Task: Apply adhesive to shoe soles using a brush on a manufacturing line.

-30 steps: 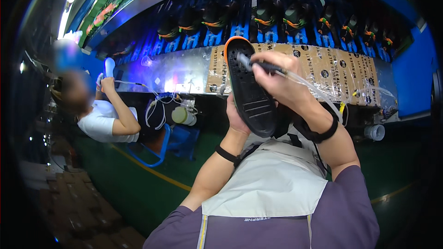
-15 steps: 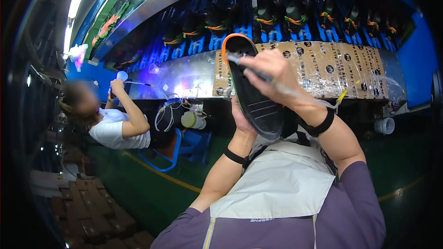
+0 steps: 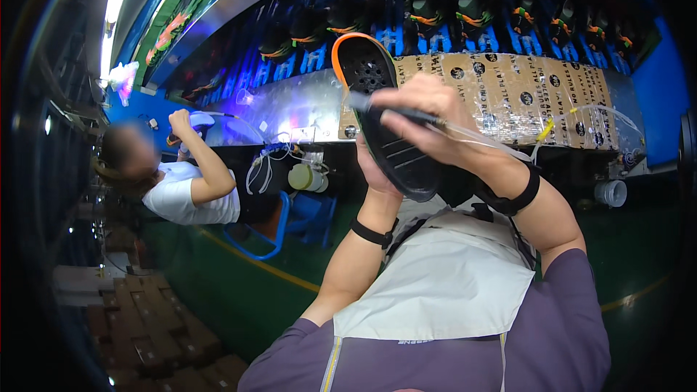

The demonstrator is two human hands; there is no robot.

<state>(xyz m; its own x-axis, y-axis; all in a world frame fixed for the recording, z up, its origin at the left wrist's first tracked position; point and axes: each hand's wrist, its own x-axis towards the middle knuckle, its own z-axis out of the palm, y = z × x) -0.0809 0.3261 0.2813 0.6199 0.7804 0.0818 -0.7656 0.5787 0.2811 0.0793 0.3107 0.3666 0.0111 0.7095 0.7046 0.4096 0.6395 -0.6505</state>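
One sole (image 3: 396, 156) overlaps the near edge of the bench (image 3: 294, 101) in view, grasped by the left hand (image 3: 374, 174). The right hand (image 3: 428, 112) grips one brush (image 3: 359, 101), tip at the sole's left rim. Bench, left: one co-worker (image 3: 192, 189).

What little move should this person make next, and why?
Probably slide the brush a little along the sole's left edge, toward the left hand. Its tip appears right at that edge, the right hand grips its handle, and the left hand holds the sole lower down. Whether the tip actually touches, I can't tell.
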